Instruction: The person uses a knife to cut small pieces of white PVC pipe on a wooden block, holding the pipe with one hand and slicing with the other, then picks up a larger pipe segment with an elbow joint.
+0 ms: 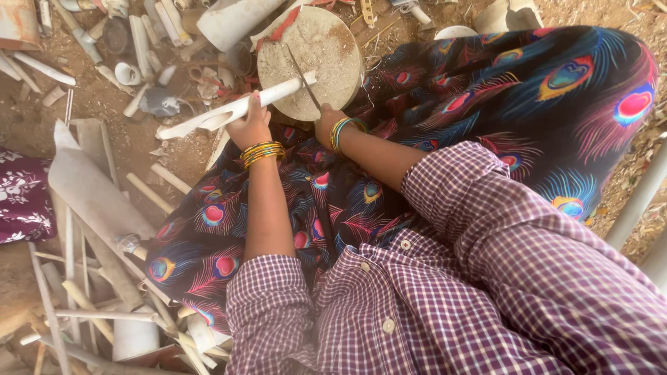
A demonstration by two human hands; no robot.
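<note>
While the left hand (249, 127) closes around a white plastic pipe (233, 110), it keeps the pipe lying across a round wooden block (333, 52), so that the far end of the pipe rests on the dusty top of the block and has firm support under it. The right hand (326, 125) is wrapped around the handle of a thin dark blade (303, 78), and the blade meets the pipe near that supported end, at an angle. Both wrists carry yellow and blue bangles (262, 151). The block stands just in front of the person's lap, which a peacock-pattern cloth (486, 104) covers. On the ground around lie many cut pipe pieces (149, 35), to the left and behind the block, near to reach.
</note>
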